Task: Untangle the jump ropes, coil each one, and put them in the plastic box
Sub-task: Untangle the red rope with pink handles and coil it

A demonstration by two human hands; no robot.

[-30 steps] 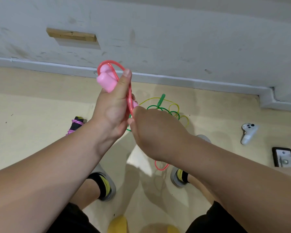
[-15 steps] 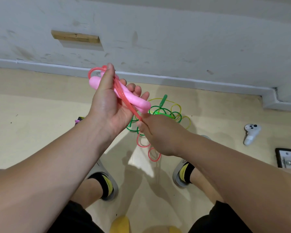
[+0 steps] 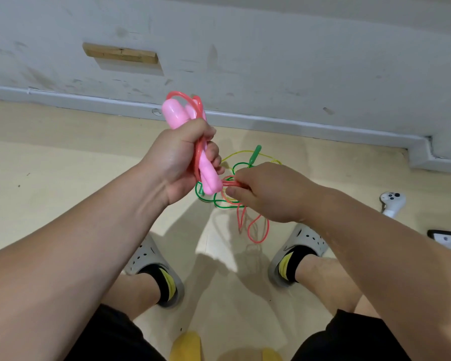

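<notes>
My left hand point(image 3: 182, 157) grips the two pink handles point(image 3: 176, 114) of the pink jump rope together with several turns of its red-pink cord. My right hand point(image 3: 268, 191) pinches that cord point(image 3: 255, 230) just right of the handles, and a loose loop of it hangs below toward the floor. On the floor behind my hands lies a tangle of green rope point(image 3: 224, 201) with a green handle point(image 3: 254, 153) and thin yellow rope point(image 3: 241, 153). No plastic box is in view.
I stand on a beige floor facing a white wall with a baseboard point(image 3: 297, 125). A white game controller point(image 3: 392, 201) and a dark phone-like object point(image 3: 444, 237) lie at the right. A yellow object point(image 3: 186, 345) sits at the bottom edge between my feet.
My left hand closed into a fist round the pink handles and turned them upright. My right hand slid along the cord and drew it to the right, lengthening the hanging loop.
</notes>
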